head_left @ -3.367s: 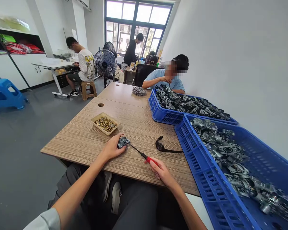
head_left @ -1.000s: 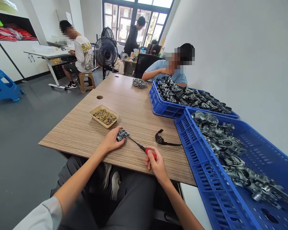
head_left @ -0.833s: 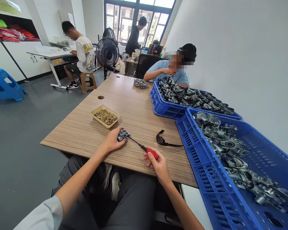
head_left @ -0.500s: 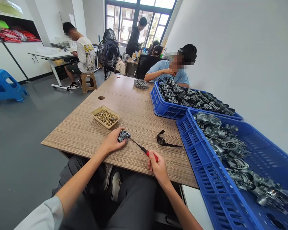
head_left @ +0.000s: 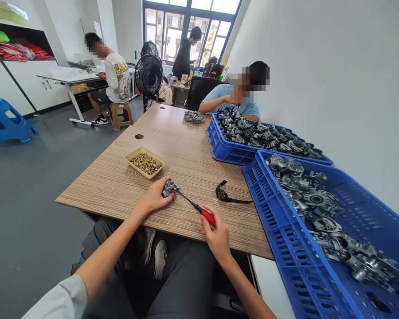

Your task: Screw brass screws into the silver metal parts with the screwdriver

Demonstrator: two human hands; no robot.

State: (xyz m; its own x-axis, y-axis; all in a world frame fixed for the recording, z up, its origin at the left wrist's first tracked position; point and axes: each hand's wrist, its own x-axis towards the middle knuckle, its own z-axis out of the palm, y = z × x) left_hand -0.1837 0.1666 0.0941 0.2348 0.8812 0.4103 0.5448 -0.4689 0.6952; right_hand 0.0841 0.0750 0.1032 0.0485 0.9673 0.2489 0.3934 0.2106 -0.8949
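My left hand (head_left: 153,197) is closed around a small grey metal carburetor body (head_left: 169,189), keeping it on the table. A long-shafted screwdriver (head_left: 208,217) with a red handle slants from the right, its tip at the carburetor's right side. My right hand (head_left: 218,238) has thumb and fingers around that handle; the palm is partly hidden. Just beyond my left hand sits a cream tray (head_left: 129,163) of brass-coloured screws (head_left: 145,164). A black wristwatch (head_left: 222,194) lies on the table to the right of the screwdriver.
A blue crate (head_left: 269,204) of metal carburetor parts (head_left: 315,199) stands at the right. Behind it, another blue crate (head_left: 224,149) holds more parts. Across the table (head_left: 186,146), a person in a light blue shirt (head_left: 219,95) works near a small heap of metal pieces (head_left: 194,117).
The fingers of my right hand have loosened and shifted on the screwdriver handle, showing more of the red. My left hand and the carburetor body stay in place; the view moves slightly.
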